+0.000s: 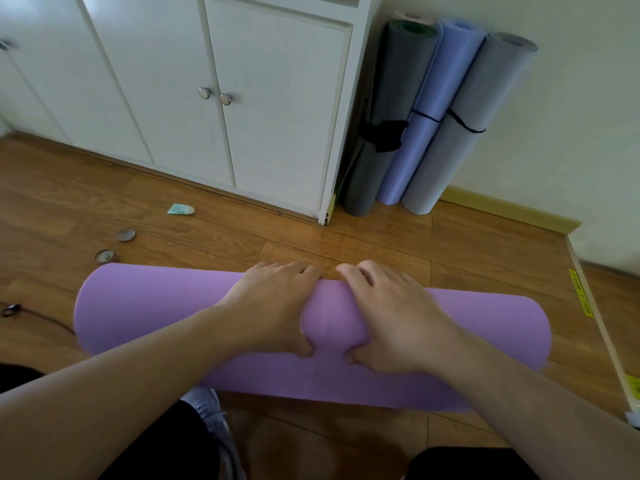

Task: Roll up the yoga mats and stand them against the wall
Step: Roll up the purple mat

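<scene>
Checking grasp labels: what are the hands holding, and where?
Both the left hand and right hand grip the rolled purple mat around its middle.

Soft, even daylight, faint shadows, slight overall blur, and wide-angle bending at the edges.

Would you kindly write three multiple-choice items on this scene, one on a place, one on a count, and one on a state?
1. Where does the purple mat lie?
A. On the wooden floor
B. Inside the cabinet
C. Against the wall

2. How many rolled mats stand in the corner beside the white cabinet?
A. One
B. Three
C. Five

3. What are the left hand and right hand doing?
A. Hanging idle
B. Gripping the purple mat
C. Opening a door

Answers:
1 A: it lies flat on the boards.
2 B: the dark grey mat, the blue mat and the light grey mat lean there.
3 B: fingers curl over it and thumbs press in.
</scene>
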Available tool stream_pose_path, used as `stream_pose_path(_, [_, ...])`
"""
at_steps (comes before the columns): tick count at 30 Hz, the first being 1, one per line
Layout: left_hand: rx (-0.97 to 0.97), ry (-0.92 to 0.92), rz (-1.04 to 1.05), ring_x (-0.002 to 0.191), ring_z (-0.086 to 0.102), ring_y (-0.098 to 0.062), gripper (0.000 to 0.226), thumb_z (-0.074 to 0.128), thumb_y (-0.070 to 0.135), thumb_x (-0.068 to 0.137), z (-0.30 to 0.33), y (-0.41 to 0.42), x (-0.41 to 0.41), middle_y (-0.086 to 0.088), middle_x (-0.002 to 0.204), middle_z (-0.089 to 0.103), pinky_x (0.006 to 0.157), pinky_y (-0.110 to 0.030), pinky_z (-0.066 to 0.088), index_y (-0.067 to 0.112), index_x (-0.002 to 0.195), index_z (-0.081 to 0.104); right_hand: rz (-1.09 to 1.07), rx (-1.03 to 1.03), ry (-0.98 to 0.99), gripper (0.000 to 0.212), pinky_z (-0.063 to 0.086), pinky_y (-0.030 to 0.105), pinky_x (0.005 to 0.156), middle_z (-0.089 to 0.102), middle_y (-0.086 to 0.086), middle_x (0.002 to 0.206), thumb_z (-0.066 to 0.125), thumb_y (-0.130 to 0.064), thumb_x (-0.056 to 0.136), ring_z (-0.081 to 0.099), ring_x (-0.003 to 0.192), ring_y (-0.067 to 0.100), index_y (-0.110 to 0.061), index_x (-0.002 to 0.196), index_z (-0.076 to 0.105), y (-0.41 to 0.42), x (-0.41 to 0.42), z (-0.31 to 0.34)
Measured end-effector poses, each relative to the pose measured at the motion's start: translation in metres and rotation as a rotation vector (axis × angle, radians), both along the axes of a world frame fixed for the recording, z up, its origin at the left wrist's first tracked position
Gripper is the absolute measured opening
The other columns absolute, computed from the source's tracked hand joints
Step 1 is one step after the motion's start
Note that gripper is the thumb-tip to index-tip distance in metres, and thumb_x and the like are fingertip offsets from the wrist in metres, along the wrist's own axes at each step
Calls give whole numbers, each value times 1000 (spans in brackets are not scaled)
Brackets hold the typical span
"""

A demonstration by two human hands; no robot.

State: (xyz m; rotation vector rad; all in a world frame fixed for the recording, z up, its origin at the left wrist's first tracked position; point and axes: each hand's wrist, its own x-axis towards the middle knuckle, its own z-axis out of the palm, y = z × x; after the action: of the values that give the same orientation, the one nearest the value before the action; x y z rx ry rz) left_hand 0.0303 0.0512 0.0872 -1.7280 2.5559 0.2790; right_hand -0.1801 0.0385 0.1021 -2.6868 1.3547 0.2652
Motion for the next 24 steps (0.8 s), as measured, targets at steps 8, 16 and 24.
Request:
stream_pose_path(8, [-7, -15, -41, 116, 56, -18, 94, 76, 71, 55, -1, 4, 1, 9, 128, 53, 97, -36, 48, 30, 133, 44, 22, -58, -23, 89, 48, 41, 98, 53, -4, 127, 82, -67, 67, 56, 116, 22, -28, 137, 43, -4, 3, -2])
stream_pose_path(16, [9, 10, -13, 112, 59, -14, 91, 81, 66, 52, -2, 0, -1, 14, 124, 57, 91, -33, 48, 31, 129, 46, 14, -14, 6, 117, 40, 40, 113, 42, 0, 143, 87, -67, 66, 45, 132, 24, -27, 154, 21, 3, 2, -4])
stream_pose_path(24, [-1, -66, -30, 119, 55, -19, 105, 80, 79, 51, 0, 2, 0, 8, 131, 53, 102, -38, 47, 28, 134, 41, 3, -44, -35, 102, 46, 42, 105, 52, -3, 137, 86, -67, 65, 54, 124, 22, -29, 145, 35, -5, 1, -4])
